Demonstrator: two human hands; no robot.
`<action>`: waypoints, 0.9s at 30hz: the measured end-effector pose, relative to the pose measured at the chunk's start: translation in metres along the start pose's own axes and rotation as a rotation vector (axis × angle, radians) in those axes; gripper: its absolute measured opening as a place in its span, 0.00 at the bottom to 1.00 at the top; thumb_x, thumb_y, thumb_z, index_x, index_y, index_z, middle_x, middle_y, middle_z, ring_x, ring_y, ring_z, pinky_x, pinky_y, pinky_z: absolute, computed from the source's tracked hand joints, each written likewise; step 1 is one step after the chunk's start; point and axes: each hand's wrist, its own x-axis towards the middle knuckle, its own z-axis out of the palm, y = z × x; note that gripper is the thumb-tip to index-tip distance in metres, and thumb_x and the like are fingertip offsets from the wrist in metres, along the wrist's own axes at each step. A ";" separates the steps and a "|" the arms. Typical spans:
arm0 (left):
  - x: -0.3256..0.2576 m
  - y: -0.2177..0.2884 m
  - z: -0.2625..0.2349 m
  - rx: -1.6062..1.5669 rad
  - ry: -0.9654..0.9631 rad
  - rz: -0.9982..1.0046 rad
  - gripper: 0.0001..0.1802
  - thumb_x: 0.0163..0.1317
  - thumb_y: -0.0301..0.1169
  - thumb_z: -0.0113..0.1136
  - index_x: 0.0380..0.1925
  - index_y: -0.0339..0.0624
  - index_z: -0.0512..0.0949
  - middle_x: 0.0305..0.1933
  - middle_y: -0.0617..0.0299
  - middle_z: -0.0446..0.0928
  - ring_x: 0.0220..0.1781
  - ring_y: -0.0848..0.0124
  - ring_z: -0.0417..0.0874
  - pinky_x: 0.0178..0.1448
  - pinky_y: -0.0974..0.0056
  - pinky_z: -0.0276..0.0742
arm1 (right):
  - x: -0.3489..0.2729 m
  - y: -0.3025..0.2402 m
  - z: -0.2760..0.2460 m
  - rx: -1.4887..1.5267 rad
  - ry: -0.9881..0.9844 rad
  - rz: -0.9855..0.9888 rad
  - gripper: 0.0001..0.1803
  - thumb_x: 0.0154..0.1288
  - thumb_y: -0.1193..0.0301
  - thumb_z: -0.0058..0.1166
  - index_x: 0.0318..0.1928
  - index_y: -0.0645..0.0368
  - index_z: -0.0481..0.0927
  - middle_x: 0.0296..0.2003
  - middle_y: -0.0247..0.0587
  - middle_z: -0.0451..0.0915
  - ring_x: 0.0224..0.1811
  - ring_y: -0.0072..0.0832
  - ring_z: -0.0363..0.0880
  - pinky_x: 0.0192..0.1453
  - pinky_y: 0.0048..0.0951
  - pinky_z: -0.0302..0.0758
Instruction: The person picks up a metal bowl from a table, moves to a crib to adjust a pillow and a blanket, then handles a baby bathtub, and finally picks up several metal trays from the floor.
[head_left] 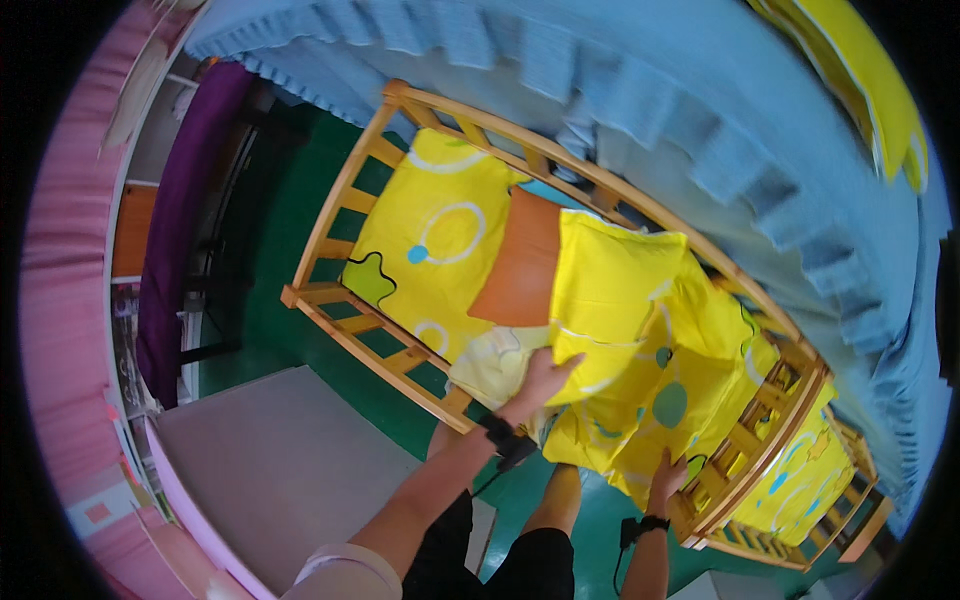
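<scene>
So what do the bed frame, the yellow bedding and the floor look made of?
Bed frame: probably varnished wood, judging by its golden-brown, lightly glossy slats.
Yellow bedding: soft, matte cloth, perhaps cotton, since it creases and drapes.
Floor: smooth, green, shiny; vinyl or paint, I can't tell.

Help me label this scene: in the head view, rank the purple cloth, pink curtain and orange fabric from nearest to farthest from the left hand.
1. Orange fabric: just beyond the left hand, amid yellow bedding.
2. Purple cloth: well off to the left.
3. Pink curtain: far left edge.
</scene>
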 end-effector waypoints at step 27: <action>0.150 -0.116 -0.370 1.174 0.209 -0.020 0.46 0.47 0.47 0.58 0.61 0.35 0.50 0.50 0.44 0.66 0.55 0.53 0.64 0.57 0.53 0.61 | -0.065 -0.497 0.198 0.555 -0.348 -0.225 0.07 0.60 0.73 0.51 0.34 0.65 0.74 0.28 0.30 0.74 0.29 0.15 0.66 0.33 0.19 0.65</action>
